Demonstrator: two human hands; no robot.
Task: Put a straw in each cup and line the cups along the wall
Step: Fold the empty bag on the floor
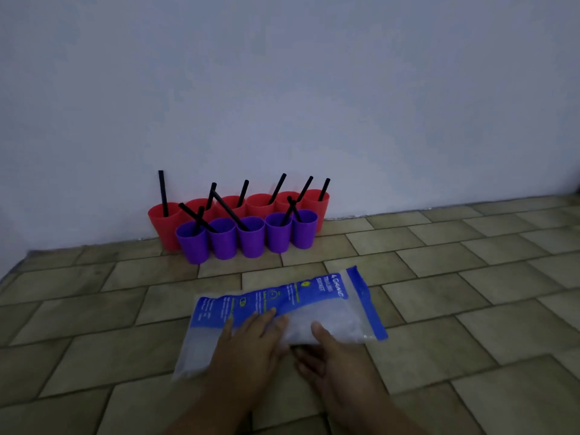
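Eleven cups sit at the foot of the wall (282,89) in two rows, all upright. Back row: six red cups (260,204) touching the wall, side by side. Front row: five purple cups (251,238) just in front of the red ones, packed rim to rim. Each cup has a black straw (163,193) in it; the leftmost red cup's straw stands nearly vertical, the others lean at angles, and a few purple-cup straws cross each other.

On the tiled floor (470,293), nearer the person and apart from the cups, lies a clear plastic bag (332,312) with blue printed bands, flat, running diagonally. Print is too blurred to read.

Left hand (248,343) lies palm down on the bag's near-left part, fingers spread and flat, pressing rather than gripping. Right hand (326,356) is at the bag's near edge, thumb on top of the plastic, fingers curled below the edge; looks like a loose pinch on the bag but motion blur makes it hard to tell for sure. Both forearms come in from the bottom of the view.
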